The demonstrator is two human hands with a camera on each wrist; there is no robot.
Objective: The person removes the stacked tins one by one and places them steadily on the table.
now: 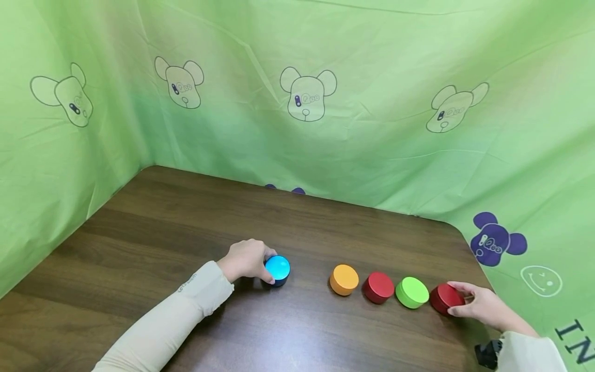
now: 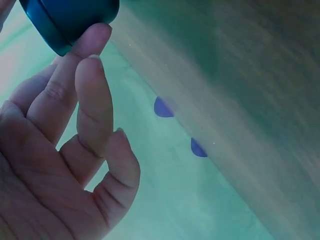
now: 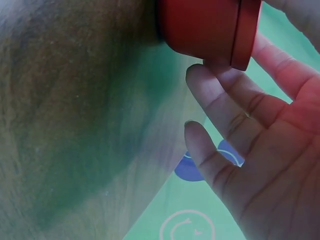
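Observation:
My left hand (image 1: 248, 259) pinches a round blue tin (image 1: 278, 268) between thumb and fingers near the middle of the table. In the left wrist view the blue tin (image 2: 80, 20) shows its lid seam, with the index and middle fingers at its side and the other fingers loosely bent. At the right end of a row, my right hand (image 1: 483, 306) grips a red tin (image 1: 447, 298) from its right side. The right wrist view shows that red tin (image 3: 205, 27) with fingertips against its wall and the little finger held away.
Left of the gripped red tin stand a light green tin (image 1: 412, 292), another red tin (image 1: 378, 287) and an orange tin (image 1: 344, 279). All are on a dark wooden table (image 1: 186, 217). Green cloth (image 1: 372, 155) printed with bear heads hangs behind and at the sides.

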